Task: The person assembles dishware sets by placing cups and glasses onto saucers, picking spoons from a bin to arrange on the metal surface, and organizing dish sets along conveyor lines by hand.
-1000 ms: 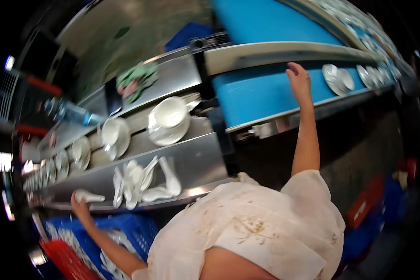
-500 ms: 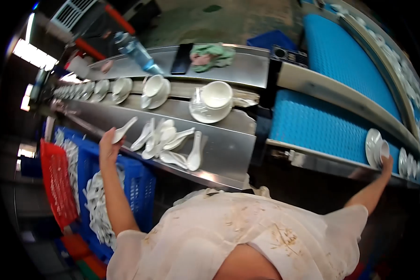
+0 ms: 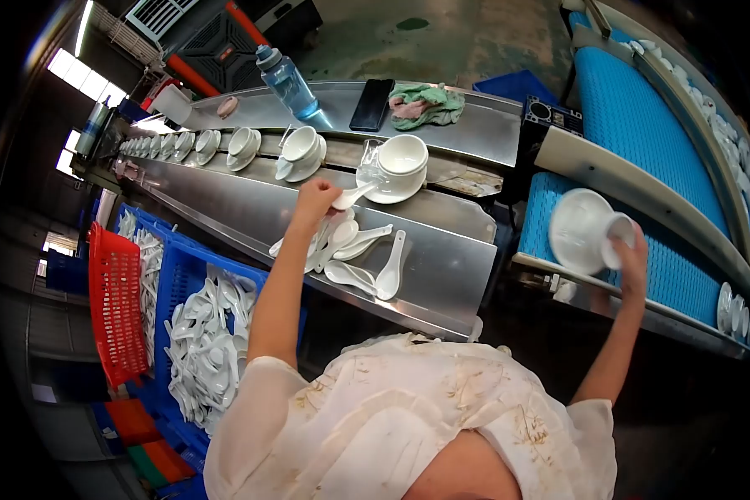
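Observation:
My left hand (image 3: pixel 316 202) pinches a white soup spoon (image 3: pixel 354 197) by its end, just in front of a white bowl (image 3: pixel 404 155) on a saucer (image 3: pixel 391 193). Something clear and shiny lies beside that bowl. Below the hand, several loose spoons (image 3: pixel 390 271) rest on the metal ledge (image 3: pixel 450 267). At the right, my right hand (image 3: pixel 632 260) grips a small white bowl (image 3: pixel 615 236), tilted on its side. A white saucer (image 3: pixel 576 231) stands tilted against the bowl, above the blue belt (image 3: pixel 671 279); whether my fingers also touch the saucer is hidden.
Bowl-and-saucer sets (image 3: pixel 243 147) line the track leftward. Behind them are a water bottle (image 3: pixel 287 83), a phone (image 3: pixel 371 105) and a cloth (image 3: pixel 426 106). A blue crate (image 3: pixel 168 279) of spoons and a red basket (image 3: pixel 120 304) stand left. More dishes (image 3: pixel 733 310) sit on the belt's right end.
My left hand has carried the spoon rightward to the nearest bowl set. My right hand has brought the bowl and saucer leftward and up from the belt. The camera view has shifted.

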A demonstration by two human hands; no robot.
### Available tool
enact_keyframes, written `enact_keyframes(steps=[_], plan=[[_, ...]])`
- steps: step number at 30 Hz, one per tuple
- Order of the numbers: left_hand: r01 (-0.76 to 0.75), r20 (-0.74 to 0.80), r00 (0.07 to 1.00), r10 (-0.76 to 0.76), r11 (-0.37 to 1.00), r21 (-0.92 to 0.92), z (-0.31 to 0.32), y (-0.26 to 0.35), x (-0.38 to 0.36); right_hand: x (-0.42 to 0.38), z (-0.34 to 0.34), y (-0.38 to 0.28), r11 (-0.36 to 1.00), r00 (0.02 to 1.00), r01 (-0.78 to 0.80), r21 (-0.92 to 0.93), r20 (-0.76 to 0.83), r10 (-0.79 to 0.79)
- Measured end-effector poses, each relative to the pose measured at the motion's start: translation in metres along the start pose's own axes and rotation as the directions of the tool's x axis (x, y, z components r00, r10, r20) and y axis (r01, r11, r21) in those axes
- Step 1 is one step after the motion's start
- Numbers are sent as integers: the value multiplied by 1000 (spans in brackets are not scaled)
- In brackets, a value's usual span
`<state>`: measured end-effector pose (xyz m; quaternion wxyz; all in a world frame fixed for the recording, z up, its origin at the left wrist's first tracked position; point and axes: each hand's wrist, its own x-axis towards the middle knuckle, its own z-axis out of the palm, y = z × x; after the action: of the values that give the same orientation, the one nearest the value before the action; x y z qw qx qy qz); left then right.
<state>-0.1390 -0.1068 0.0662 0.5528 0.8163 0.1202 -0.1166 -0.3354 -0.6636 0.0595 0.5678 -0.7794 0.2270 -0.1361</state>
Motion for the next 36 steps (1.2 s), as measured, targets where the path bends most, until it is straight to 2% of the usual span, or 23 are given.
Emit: enact_keyframes(steps=[1,5,7,8,9,11,14,15,16,18,19,20,21,22,23,24,25,28,29,31,33,35,36], plan=[[-5,-20,1000,6,998,55,4,0,7,5,24,-6,995,996,11,103,88,-20],[-131,-68,986,152,960,246,19,-8,31,18,135,-42,982,977,-16,189,212,-25],[-130,3,991,131,983,129,21,-8,35,29,183,-44,973,957,-19,228,287,-49],[-143,116,983,145,989,-25,18,-10,37,33,203,-46,979,952,-20,205,304,-44],[-156,179,969,169,984,-81,14,-6,33,37,221,-44,980,950,-32,196,310,-31],[-213,88,974,211,977,17,-3,-3,40,46,249,-40,983,949,-55,173,316,-2],[-194,-185,943,278,907,374,-68,-23,83,48,273,-42,991,957,-30,129,288,-8],[-162,-301,886,353,843,513,-94,-43,104,48,279,-41,990,959,-37,133,283,-2],[-105,-393,808,439,764,637,-118,-64,124,43,283,-48,999,947,-7,32,321,-3],[139,-537,812,228,819,557,-150,-84,152,38,295,-52,1000,940,-7,19,342,0],[58,-493,859,139,930,363,-161,-88,164,30,303,-67,1000,937,-9,12,350,5],[1,-424,904,59,990,141,-168,-95,176,24,302,-86,985,894,-143,-93,415,168],[-22,-333,943,-10,995,-94,-172,-102,186,24,304,-84,993,900,-86,-77,421,110],[-77,-196,979,46,985,-154,-177,-95,186,24,303,-80,997,901,-35,-62,429,58],[-87,-217,975,48,981,-174,-177,-91,185,21,302,-73,999,898,11,-48,440,12],[-39,-233,972,-3,983,-178,-177,-76,169,16,297,-72,983,923,71,-170,384,0],[2,-253,966,-48,984,-179,-180,-61,154,12,287,-70,960,933,208,-186,333,-137],[108,-118,990,-78,957,270,-206,-57,133,-13,253,-75,931,958,283,-232,19,-286],[80,-184,983,-10,923,376,-218,-67,144,-18,236,-66,906,931,328,-266,-68,-358],[42,-291,945,153,820,570,-237,-107,180,-24,199,-39,791,876,337,-510,-138,-462],[-9,-332,921,206,861,509,-242,-133,214,-32,174,-24,675,852,288,-679,-141,-505],[-92,-327,932,158,974,208,-221,-101,195,-42,162,-3,672,858,243,-700,-168,-485],[-121,-348,921,177,977,178,-226,-99,200,-42,159,2,662,866,222,-716,-166,-471]])
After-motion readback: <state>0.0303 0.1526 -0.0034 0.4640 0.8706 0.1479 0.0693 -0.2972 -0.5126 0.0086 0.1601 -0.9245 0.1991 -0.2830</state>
